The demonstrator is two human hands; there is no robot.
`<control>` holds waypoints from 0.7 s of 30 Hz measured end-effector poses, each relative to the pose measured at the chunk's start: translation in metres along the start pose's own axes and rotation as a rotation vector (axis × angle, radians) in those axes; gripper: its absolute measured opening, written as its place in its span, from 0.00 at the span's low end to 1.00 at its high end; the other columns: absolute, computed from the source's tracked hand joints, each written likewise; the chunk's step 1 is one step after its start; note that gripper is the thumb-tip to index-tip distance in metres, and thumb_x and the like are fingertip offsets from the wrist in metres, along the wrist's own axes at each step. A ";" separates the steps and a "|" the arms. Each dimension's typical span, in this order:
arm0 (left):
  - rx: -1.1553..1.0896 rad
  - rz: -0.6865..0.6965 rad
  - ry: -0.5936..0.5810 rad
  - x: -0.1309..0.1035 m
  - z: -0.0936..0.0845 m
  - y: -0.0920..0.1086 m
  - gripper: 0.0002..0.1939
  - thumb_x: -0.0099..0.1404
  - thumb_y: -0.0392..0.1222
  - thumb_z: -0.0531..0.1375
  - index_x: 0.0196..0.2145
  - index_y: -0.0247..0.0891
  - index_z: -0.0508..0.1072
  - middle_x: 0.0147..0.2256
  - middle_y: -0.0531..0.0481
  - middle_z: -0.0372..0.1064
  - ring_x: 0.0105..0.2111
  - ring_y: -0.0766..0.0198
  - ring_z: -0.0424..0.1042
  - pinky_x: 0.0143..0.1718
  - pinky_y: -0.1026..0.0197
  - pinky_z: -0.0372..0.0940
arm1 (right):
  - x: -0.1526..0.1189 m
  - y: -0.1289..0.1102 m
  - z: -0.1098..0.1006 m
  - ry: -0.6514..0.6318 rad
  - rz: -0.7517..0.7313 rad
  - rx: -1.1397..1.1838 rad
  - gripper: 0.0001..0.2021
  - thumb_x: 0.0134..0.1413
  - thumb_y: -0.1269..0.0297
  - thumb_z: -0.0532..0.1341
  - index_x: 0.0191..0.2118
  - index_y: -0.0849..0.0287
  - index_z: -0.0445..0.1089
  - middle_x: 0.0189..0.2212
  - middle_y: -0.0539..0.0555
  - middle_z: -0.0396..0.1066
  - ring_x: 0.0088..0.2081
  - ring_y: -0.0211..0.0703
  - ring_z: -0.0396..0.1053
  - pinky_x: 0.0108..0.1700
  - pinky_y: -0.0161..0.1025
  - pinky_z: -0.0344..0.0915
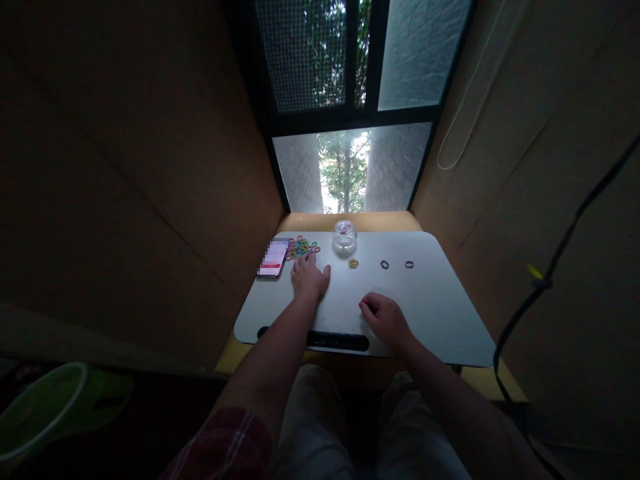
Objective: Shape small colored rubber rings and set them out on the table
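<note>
Left hand (310,275) is held open, palm down, at about eleven o'clock on the white board (345,300), whose twelve lies toward the window (350,170); its fingertips are laid at the near edge of the coloured rings (301,248), and the thumb is spread toward three o'clock. Whether a ring is touched or gripped there cannot be told.

Farthest left, beyond the board's eight o'clock, a green basket (45,407) with a pale rim is seen. At the board's ten o'clock a phone (273,259) is laid, its screen lit and partly blurred. Just beside it, toward three o'clock, the coloured rings are heaped loosely. At seven o'clock a black slot (340,341) is partly covered by the left forearm. A clear jar (345,238) is stood near twelve, and a small yellow cluster (353,264) is placed on its six o'clock side.

Near the board's five o'clock, the right hand (385,318) is held with fingers curled closed and thumb against them; whether anything is pinched cannot be told. Above it, toward one o'clock, a dark ring (385,265) is laid, with a purple ring (409,265) set apart toward two. Beyond three o'clock, a black cable (525,307) is seen.
</note>
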State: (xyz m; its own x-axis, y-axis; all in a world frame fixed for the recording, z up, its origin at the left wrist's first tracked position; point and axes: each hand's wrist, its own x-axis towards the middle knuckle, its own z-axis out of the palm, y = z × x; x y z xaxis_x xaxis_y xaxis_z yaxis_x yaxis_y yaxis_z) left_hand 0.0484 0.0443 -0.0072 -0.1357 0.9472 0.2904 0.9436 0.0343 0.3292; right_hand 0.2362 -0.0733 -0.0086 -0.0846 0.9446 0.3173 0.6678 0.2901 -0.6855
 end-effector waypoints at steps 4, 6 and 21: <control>-0.025 0.001 0.021 -0.001 0.002 -0.001 0.29 0.61 0.54 0.56 0.57 0.39 0.63 0.58 0.38 0.59 0.58 0.49 0.56 0.58 0.48 0.52 | 0.000 0.000 0.000 0.002 -0.003 -0.008 0.09 0.55 0.64 0.56 0.26 0.58 0.67 0.22 0.49 0.67 0.25 0.37 0.62 0.30 0.34 0.55; -0.037 -0.002 0.025 -0.001 0.002 -0.001 0.28 0.61 0.53 0.56 0.55 0.38 0.63 0.57 0.38 0.60 0.58 0.49 0.57 0.58 0.49 0.52 | 0.000 0.000 0.001 0.008 -0.004 -0.009 0.09 0.55 0.64 0.56 0.26 0.58 0.67 0.22 0.49 0.67 0.25 0.37 0.62 0.30 0.34 0.55; -0.059 -0.064 0.056 0.003 0.002 -0.001 0.29 0.59 0.50 0.57 0.55 0.36 0.59 0.56 0.35 0.58 0.55 0.47 0.60 0.55 0.49 0.56 | 0.000 0.001 0.001 0.017 -0.004 0.000 0.08 0.55 0.65 0.56 0.27 0.58 0.68 0.22 0.49 0.67 0.25 0.37 0.62 0.30 0.34 0.55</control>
State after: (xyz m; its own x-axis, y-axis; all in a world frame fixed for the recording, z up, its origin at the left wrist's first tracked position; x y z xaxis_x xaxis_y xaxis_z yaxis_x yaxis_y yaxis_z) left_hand 0.0474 0.0476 -0.0081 -0.2131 0.9244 0.3164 0.9134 0.0734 0.4005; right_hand 0.2361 -0.0728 -0.0095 -0.0743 0.9407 0.3311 0.6675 0.2936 -0.6843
